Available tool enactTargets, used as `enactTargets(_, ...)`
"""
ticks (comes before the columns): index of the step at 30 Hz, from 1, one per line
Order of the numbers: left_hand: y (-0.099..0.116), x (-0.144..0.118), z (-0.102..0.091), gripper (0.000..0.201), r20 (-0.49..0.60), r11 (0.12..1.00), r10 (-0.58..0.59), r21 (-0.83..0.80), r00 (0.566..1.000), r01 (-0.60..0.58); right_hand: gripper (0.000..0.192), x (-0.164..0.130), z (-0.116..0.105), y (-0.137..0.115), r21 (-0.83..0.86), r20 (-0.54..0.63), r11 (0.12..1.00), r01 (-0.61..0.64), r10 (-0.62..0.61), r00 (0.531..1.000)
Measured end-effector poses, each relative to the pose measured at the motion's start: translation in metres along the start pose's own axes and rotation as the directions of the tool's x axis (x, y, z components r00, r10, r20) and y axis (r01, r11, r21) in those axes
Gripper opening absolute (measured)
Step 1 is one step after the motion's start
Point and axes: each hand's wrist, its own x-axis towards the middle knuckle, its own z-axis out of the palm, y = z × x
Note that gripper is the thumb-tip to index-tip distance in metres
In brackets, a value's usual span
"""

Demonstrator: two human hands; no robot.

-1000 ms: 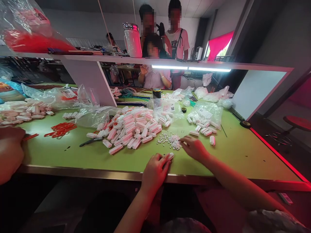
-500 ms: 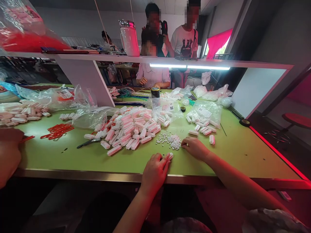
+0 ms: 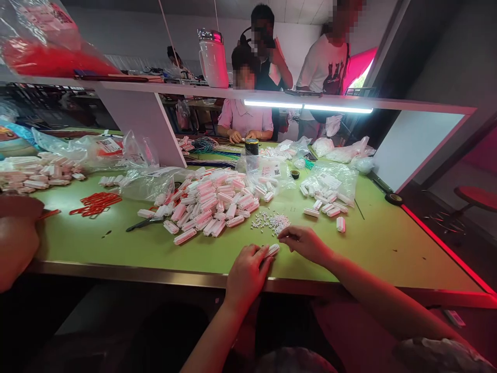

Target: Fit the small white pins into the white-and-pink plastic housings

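Note:
Near the table's front edge, my left hand (image 3: 248, 272) is closed on a white plastic connector housing (image 3: 273, 250), held between thumb and fingers with one end sticking out. My right hand (image 3: 305, 243) hovers just right of that housing, thumb and fingertips pinched together; whatever they hold is too small to make out. Behind the fingers lies a small heap of tiny white pieces (image 3: 278, 224). To its left rises a large pile of similar white housings (image 3: 209, 202), tinted pink by the light.
Orange clips (image 3: 95, 203) and dark-handled scissors (image 3: 143, 225) lie left. Another person's arm (image 3: 17, 238) rests at the left edge. Plastic bags (image 3: 330, 181) and black tape (image 3: 393, 199) are on the right. A lit shelf (image 3: 279, 96) spans the table; people are behind it.
My right hand has moved left from the heap of tiny pieces toward the housing. My left hand keeps its hold. The people behind have shifted, and the view has turned slightly.

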Motion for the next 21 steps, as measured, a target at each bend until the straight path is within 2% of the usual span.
enactTargets(4,0.001,0.000,-0.001,0.021,0.027,1.000,-0.016,-0.021,1.000,0.016,0.016,-0.004,0.008,-0.004,-0.167,-0.045,0.969,0.180,-0.189,0.981)
enactTargets(6,0.002,0.001,-0.002,0.021,0.034,0.999,-0.022,-0.028,0.999,0.023,0.019,-0.004,0.011,-0.003,-0.214,-0.032,0.943,0.254,-0.267,0.963)
enactTargets(12,0.002,0.001,-0.002,0.019,0.038,0.999,-0.035,-0.025,0.999,0.035,0.025,-0.008,0.016,0.002,-0.449,0.057,0.834,0.321,-0.331,0.942)
enactTargets(14,0.002,0.001,-0.002,0.019,0.040,0.999,-0.040,-0.024,0.998,0.041,0.025,-0.009,0.017,0.002,-0.552,0.093,0.762,0.338,-0.347,0.933)
enactTargets(17,0.002,0.001,-0.002,0.019,0.037,0.999,-0.046,-0.026,0.998,0.047,0.024,-0.011,0.019,0.000,-0.692,0.165,0.610,0.386,-0.387,0.907)
enactTargets(19,0.002,0.001,-0.001,0.019,0.030,0.999,-0.045,-0.030,0.999,0.045,0.023,-0.013,0.019,-0.003,-0.745,0.216,0.520,0.418,-0.405,0.889)
enactTargets(21,0.002,0.001,-0.001,0.019,0.021,0.999,-0.036,-0.032,0.999,0.037,0.022,-0.014,0.018,-0.007,-0.767,0.254,0.467,0.441,-0.410,0.876)
